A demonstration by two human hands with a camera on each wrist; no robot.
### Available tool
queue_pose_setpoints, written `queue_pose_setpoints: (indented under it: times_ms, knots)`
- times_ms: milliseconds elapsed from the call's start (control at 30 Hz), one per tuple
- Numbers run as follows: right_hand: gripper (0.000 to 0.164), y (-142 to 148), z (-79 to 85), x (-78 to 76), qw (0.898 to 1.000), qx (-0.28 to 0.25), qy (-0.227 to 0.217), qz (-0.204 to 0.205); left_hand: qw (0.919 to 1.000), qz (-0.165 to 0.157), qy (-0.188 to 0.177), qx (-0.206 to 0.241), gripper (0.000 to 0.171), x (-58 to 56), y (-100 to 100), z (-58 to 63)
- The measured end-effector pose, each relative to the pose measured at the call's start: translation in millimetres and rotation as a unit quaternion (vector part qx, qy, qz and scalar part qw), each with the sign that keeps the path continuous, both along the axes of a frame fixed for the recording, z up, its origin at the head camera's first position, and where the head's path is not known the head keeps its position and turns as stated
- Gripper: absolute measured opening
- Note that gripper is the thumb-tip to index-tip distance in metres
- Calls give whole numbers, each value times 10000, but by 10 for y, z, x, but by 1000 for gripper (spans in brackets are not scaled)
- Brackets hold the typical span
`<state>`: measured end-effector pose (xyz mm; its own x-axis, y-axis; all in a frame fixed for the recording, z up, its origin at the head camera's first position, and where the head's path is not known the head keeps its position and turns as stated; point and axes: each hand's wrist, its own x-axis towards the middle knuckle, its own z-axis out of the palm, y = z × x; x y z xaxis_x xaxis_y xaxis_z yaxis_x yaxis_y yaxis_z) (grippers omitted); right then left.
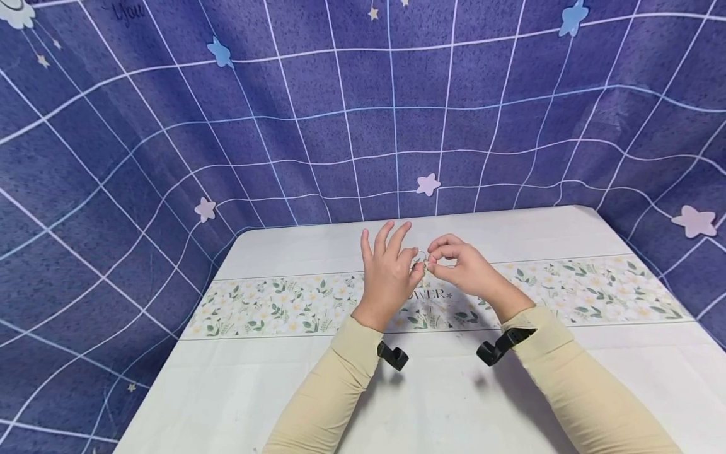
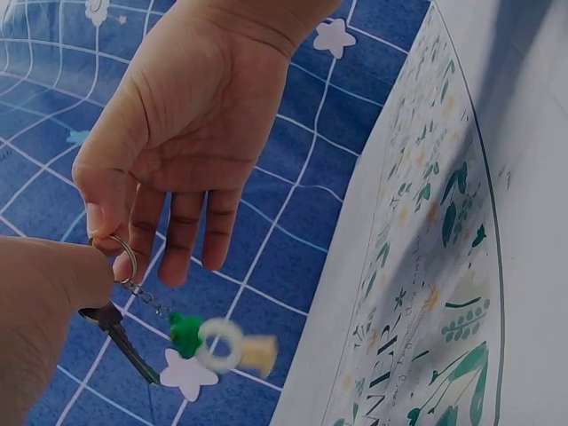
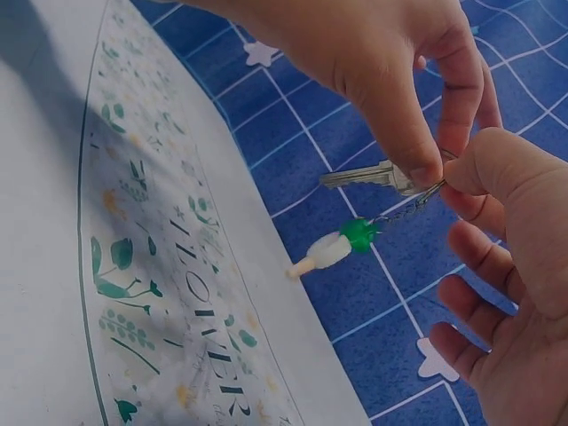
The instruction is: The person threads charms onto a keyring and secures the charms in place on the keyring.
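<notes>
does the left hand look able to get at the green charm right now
Probably yes: the green charm dangles untouched on its chain, though the left hand pinches the key ring.

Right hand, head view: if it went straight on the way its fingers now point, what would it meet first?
Apart from the key it pinches, the right hand would probably meet the key ring first, then the left hand; exact depth is unclear.

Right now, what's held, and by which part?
A keychain: left hand pinches the metal ring; right hand pinches the key by its head. The charm hangs free on its chain.
</notes>
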<state>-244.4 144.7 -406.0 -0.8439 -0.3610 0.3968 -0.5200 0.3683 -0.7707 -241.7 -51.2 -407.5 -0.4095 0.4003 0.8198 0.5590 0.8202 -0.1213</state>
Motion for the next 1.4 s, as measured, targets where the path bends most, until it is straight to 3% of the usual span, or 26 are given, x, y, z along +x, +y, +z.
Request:
queue_pose_setpoints:
  times_ms: [333,633,800,900,1167,1400]
  knots:
    - [6,11,-38,5,9997,-121,179,70,9999,30,-152,57,16,-8,2,-6]
    - [6,6,-66,-8,9992,-250,302,111,9980,76,-571,270,15,-18,14,-23]
    - [6,8,-85,-18,9985,-317,415,147,9939,102,-997,449,17,-7,20,-4]
    - [1,7,-93,-16,9980,-353,510,147,9900,179,-1296,523,18,1,28,10]
    - [7,8,-98,15,9979,-260,572,153,9791,179,-1920,646,20,3,35,20]
    - [10,25,-97,8,9970,-297,642,300,9539,120,-2847,940,24,10,26,61]
